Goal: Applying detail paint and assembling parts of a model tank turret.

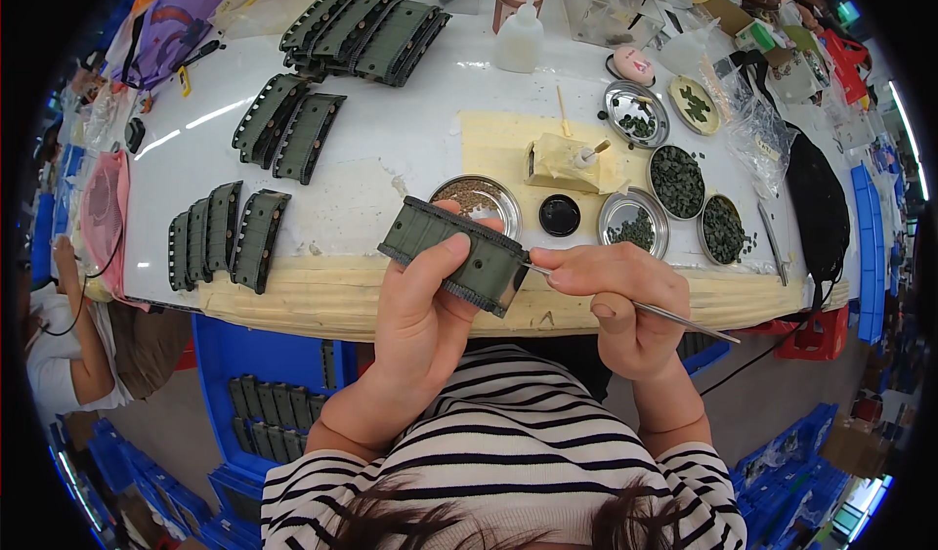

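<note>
White table (376, 130), green part (486, 267), long axis slanting down-right

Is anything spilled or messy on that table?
Yes, a little: some small dark green bits lie loose on the white table, just right of a round dish full of similar bits. It looks odd because most bits are inside dishes.

This looks like a factory workshop where small parts are handled in batches. Near-identical curved green panels (363, 34) lie in rows on a white table (381, 130), with round metal dishes (621, 97) of tiny green pieces and a nozzle bottle (519, 44) nearby. Blue plastic crates (266, 348) stand below, another person (88, 357) is at the left, and strip lights (909, 136) shine.
</note>
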Available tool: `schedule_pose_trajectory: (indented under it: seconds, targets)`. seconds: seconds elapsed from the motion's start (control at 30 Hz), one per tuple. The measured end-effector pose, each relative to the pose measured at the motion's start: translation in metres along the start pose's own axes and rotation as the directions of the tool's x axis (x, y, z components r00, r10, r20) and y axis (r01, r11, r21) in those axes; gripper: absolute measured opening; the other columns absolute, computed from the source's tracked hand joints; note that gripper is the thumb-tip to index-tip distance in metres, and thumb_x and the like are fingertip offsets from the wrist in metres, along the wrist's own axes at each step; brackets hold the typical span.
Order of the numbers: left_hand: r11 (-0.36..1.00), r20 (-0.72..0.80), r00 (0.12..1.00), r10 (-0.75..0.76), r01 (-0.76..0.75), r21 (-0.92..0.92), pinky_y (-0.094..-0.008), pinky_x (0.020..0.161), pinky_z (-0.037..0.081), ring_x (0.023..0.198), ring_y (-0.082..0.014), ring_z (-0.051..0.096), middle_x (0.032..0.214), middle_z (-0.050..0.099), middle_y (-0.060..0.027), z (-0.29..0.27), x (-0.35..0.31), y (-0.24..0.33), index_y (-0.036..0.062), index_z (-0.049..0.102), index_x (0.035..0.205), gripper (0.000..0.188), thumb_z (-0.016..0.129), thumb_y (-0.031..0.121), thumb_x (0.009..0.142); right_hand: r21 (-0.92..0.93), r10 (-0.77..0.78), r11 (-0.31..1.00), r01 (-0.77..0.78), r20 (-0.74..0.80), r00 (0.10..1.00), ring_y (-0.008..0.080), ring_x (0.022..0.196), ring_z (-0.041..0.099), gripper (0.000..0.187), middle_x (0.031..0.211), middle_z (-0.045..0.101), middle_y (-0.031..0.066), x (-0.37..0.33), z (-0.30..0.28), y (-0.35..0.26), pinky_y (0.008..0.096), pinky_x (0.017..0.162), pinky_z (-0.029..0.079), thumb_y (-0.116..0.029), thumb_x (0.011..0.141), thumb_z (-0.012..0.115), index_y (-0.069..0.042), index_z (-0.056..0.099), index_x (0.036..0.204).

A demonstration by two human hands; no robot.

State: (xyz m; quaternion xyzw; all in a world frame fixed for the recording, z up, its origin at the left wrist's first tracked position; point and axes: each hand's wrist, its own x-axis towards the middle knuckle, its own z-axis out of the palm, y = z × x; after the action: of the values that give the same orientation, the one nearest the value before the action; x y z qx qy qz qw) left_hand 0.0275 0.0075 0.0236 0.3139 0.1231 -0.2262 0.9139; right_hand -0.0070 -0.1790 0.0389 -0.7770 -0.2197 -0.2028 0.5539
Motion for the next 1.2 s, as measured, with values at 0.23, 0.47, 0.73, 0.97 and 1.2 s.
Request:
schedule_pose_trajectory:
  seconds: [0.23, 0.47, 0.73, 0.97, 1.2]
  targets:
    - [0.997, -0.006, 0.998, -0.067, 0.067, -0.042, -0.0363, 0.086, 0.054, 0.101, -0.0215, 0.063, 0.112, 0.062, -0.0157, 0.001, 0.001, 0.003, 0.0077, 0.047, 0.12, 0.033, 0.058, 0.009, 0.089, -0.039, -0.089, 0.995, 0.089, 0.026, 0.996, 0.0258, 0.085, 0.069, 0.015, 0.097, 0.07, 0.015, -0.002, 0.0, 0.002, 0.0311, 0.07, 0.055, -0.003, 0.081, 0.066, 0.0, 0.066, 0.096]
    - [0.989, 0.012, 0.992, -0.126, 0.126, -0.077, -0.0368, 0.085, 0.053, 0.099, -0.022, 0.063, 0.109, 0.063, -0.0145, 0.001, 0.003, 0.004, 0.0084, 0.049, 0.118, 0.031, 0.058, 0.011, 0.089, -0.058, -0.156, 0.986, 0.157, 0.007, 0.988, 0.0271, 0.085, 0.069, 0.019, 0.098, 0.069, 0.017, -0.005, 0.003, 0.003, 0.0312, 0.068, 0.055, -0.003, 0.079, 0.066, 0.0, 0.066, 0.098]
    - [0.993, 0.071, 0.991, -0.111, 0.113, -0.022, -0.0364, 0.083, 0.053, 0.097, -0.0224, 0.063, 0.109, 0.063, -0.0148, 0.001, 0.003, 0.009, 0.0074, 0.048, 0.12, 0.033, 0.057, 0.011, 0.089, -0.066, -0.178, 0.982, 0.177, -0.013, 0.984, 0.0302, 0.085, 0.069, 0.02, 0.091, 0.067, 0.0159, -0.004, 0.005, -0.003, 0.0327, 0.068, 0.055, -0.015, 0.087, 0.06, 0.001, 0.063, 0.098]
    - [0.993, 0.077, 0.991, -0.109, 0.111, -0.026, -0.0361, 0.083, 0.053, 0.097, -0.0224, 0.063, 0.109, 0.063, -0.0152, 0.0, 0.004, 0.007, 0.0078, 0.048, 0.121, 0.033, 0.057, 0.011, 0.089, -0.049, -0.154, 0.987, 0.154, -0.002, 0.988, 0.0284, 0.087, 0.069, 0.022, 0.096, 0.068, 0.0169, -0.006, 0.003, -0.003, 0.0319, 0.07, 0.056, -0.01, 0.081, 0.068, 0.001, 0.065, 0.1]
    - [0.989, 0.076, 0.987, -0.144, 0.146, -0.018, -0.0359, 0.084, 0.053, 0.098, -0.0214, 0.063, 0.109, 0.062, -0.0148, 0.002, 0.003, 0.009, 0.0081, 0.05, 0.119, 0.032, 0.058, 0.011, 0.088, -0.12, -0.168, 0.977, 0.174, 0.062, 0.984, 0.0332, 0.084, 0.069, 0.027, 0.085, 0.067, 0.0161, 0.002, -0.001, -0.012, 0.0349, 0.068, 0.057, -0.024, 0.094, 0.057, 0.002, 0.065, 0.094]
